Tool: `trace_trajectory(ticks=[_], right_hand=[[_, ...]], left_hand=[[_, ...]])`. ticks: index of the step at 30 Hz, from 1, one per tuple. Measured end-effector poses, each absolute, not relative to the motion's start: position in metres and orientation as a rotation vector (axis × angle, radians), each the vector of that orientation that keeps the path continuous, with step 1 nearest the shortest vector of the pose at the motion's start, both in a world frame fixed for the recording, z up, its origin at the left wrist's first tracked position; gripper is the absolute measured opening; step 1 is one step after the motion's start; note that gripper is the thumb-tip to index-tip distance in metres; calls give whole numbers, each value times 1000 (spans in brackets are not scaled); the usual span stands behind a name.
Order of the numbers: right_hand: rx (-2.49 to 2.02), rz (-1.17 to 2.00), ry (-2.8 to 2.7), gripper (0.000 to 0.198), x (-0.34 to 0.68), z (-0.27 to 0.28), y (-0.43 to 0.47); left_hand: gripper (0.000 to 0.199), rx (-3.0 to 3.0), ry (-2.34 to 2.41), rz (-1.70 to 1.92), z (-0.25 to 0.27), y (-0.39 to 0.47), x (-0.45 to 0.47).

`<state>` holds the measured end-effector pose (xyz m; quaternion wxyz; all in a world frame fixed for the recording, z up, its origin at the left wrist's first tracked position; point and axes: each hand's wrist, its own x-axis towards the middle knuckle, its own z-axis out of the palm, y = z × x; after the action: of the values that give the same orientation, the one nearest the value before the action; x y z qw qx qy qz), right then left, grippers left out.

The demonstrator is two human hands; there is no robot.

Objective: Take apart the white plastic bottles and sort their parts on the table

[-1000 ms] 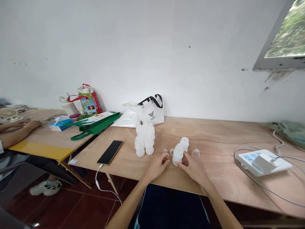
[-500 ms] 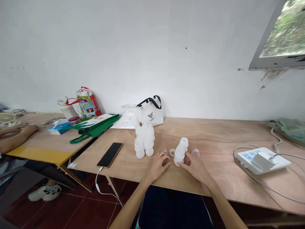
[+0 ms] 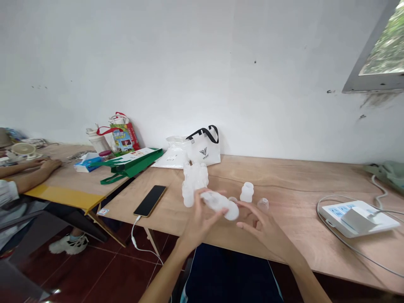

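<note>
My left hand (image 3: 198, 221) is closed around a small translucent white plastic bottle (image 3: 222, 205), which lies tilted in the fingers, raised off the table. Just to its right is my right hand (image 3: 263, 227), fingers apart and curved, with nothing in it; its fingertips come close to the bottle's rounded base. Beyond that hand stands an open-necked white bottle (image 3: 246, 192), upright. A clear dome-shaped cap (image 3: 263, 204) lies to its right. Partly hidden behind the held bottle is a small ring-like part (image 3: 232, 200). Several more white bottles (image 3: 193, 179) stand grouped behind my left hand.
A phone (image 3: 150, 201) with a charging cable lies left on the wooden table (image 3: 299, 181). White bags (image 3: 205, 147) lean at the wall. A power strip (image 3: 360, 219) with cables is at right. Another person's hands (image 3: 47, 166) rest on the neighbouring table.
My left hand has taken up a bottle and tilted it above the table. My right hand has come off the bottle and opened. The view has shifted slightly left.
</note>
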<state>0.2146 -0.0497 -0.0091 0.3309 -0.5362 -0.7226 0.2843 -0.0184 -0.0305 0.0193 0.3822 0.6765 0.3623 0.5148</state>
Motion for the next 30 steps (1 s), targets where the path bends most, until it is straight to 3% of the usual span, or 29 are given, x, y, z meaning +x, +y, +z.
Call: trace_trajectory(ticks=[4,8,14,19,22,30], right_hand=[[-1414,735,-1718,46,228,-8,-45],[-1440,707,-1606,44,240,-9,-40],[-1524,569,-1612,44,254,-13,-33],[-1707,400,-1513,43,275,-20,-23],[-1943,310,-1472,38,296,-30,-19],[-2100,542,-1555,54,320,-59,-15]], left_hand=[[55,1551,1064,1898,37,-11,-67],[62,1489,1392,2175,30,26,-120],[73,1450,1604,1884,-22,75,-156],[53,1483,1593,1621,-51,86,-144],[55,1522,1461,1573,-56,86,-136],[56,1623,1529,1439,-55,83,-146]])
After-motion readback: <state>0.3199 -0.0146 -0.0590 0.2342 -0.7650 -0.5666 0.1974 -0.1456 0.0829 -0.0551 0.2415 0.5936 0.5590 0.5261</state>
